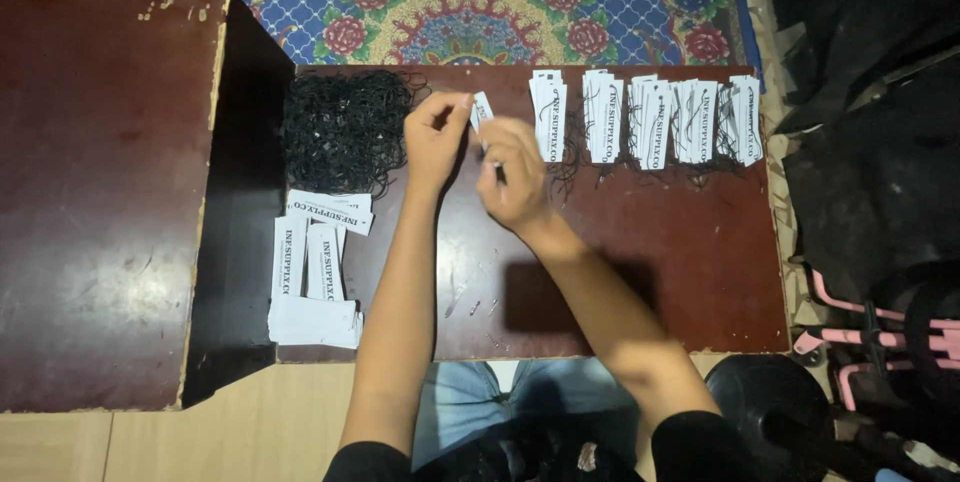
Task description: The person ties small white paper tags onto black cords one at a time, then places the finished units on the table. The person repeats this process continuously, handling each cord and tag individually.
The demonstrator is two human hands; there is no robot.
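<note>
No containers seen; loose white tags (318, 264) and black string pile (345, 129) on worktop (620, 262). Left hand (435, 137), right hand (512, 174) raised, pinching one white tag (482, 109) together.

One small white tag (482, 110) is sitting between the fingertips of the left hand (436, 134) and the right hand (512, 174), above the brown table (640, 262). Finished white tags (650, 117), narrow rectangles with dark print, are standing in overlapping bunches in a row along the table's far edge, black strings trailing from them. Loose white tags (315, 262) are lying in a flat stack near the table's left edge, some turned crosswise, just below a heap of black strings (345, 130).
</note>
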